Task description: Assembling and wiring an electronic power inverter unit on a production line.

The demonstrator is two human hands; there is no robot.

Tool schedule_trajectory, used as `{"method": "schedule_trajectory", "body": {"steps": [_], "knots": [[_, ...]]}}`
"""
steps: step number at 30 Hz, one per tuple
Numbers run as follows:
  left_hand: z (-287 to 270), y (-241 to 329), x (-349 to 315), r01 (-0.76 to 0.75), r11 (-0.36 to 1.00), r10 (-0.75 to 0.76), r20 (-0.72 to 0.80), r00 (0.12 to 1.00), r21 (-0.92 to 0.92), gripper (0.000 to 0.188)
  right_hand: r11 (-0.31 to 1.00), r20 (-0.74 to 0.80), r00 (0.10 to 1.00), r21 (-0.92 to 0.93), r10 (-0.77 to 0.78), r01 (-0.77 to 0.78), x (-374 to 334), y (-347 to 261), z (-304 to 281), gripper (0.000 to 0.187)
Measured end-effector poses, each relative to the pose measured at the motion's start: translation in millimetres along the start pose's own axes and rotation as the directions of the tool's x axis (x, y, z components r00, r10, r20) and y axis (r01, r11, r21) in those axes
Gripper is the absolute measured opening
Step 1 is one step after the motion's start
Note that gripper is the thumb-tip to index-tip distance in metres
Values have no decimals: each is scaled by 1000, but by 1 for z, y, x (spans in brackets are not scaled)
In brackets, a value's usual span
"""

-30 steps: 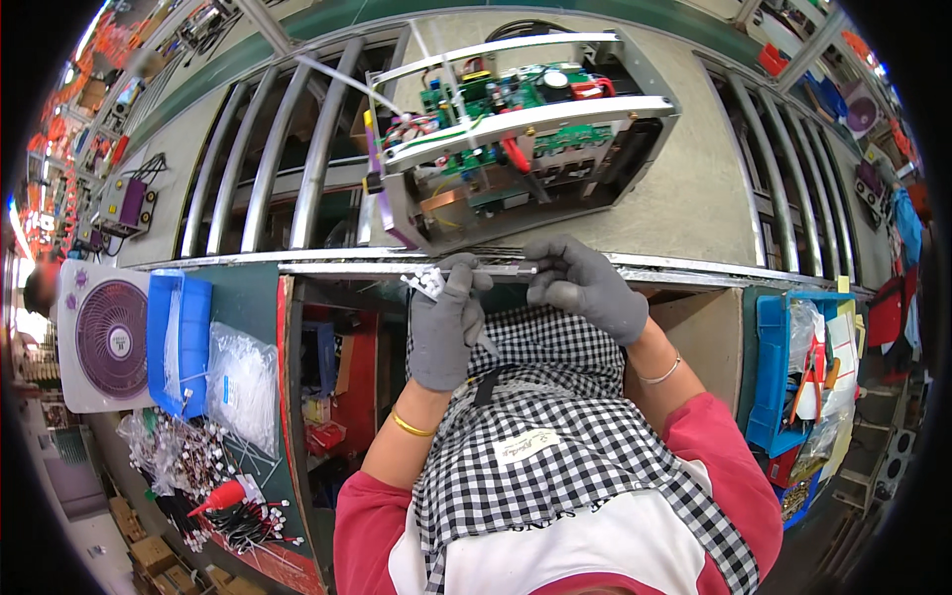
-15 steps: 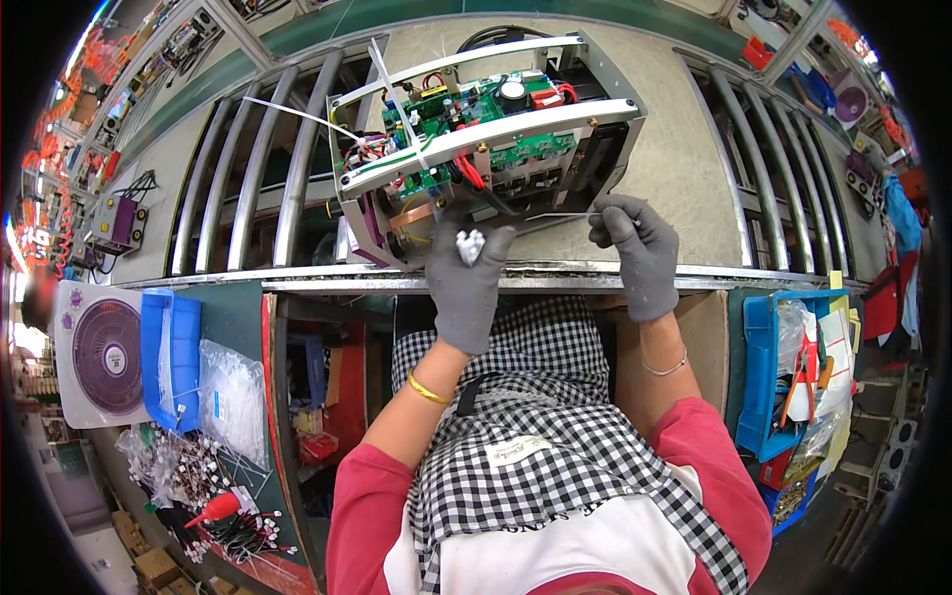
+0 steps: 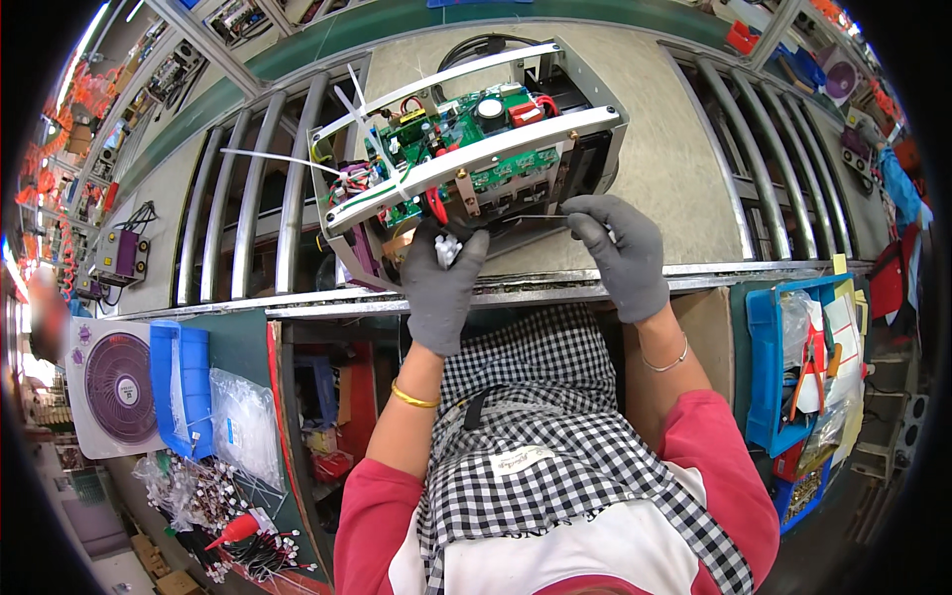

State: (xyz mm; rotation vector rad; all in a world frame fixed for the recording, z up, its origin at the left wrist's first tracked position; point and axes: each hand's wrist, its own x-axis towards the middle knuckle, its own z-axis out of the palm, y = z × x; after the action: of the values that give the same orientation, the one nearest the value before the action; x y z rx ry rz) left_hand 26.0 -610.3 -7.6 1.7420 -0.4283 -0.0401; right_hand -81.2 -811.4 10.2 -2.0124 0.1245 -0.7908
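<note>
An open electronic unit (image 3: 540,129) with a metal frame and green circuit boards lies on the bench in front of me. At its near lower side, my left hand (image 3: 441,288) in a grey glove closes around a cluster of small white connectors (image 3: 447,250). My right hand (image 3: 623,253), also gloved, pinches one end of a thin pale strip like a cable tie (image 3: 540,216), which runs left toward the unit's near side. The strip's far end cannot be made out. White cable ties (image 3: 273,155) stick out from the unit's left end, near red wires (image 3: 436,203).
Metal rollers (image 3: 256,188) flank the bench on the left, and more rollers (image 3: 769,164) on the right. A blue bin (image 3: 180,392), a bag (image 3: 243,421) and a heap of wire leads (image 3: 268,555) lie at left. At right stands a blue tray (image 3: 764,377) with red-handled tools.
The view has shifted a little, so the unit appears slightly farther left. Both hands keep their grips, the left still on the white connectors and the right on the thin strip.
</note>
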Motion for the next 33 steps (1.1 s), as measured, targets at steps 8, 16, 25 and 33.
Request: {"method": "schedule_trajectory", "body": {"steps": [8,16,25,33], "knots": [[-8,-4,4,-64,978,62,16,998,198,34,845,114,902,-319,-416,430,29,-7,20,16],[-9,-12,4,-33,997,31,28,999,75,37,811,165,881,-347,-443,472,34,-4,26,15],[-9,-10,5,-43,995,40,33,999,90,35,807,209,887,-368,-412,461,35,-6,25,14],[-8,-8,4,-42,997,41,22,999,57,32,808,230,888,-371,-398,458,35,-9,24,14]]}}
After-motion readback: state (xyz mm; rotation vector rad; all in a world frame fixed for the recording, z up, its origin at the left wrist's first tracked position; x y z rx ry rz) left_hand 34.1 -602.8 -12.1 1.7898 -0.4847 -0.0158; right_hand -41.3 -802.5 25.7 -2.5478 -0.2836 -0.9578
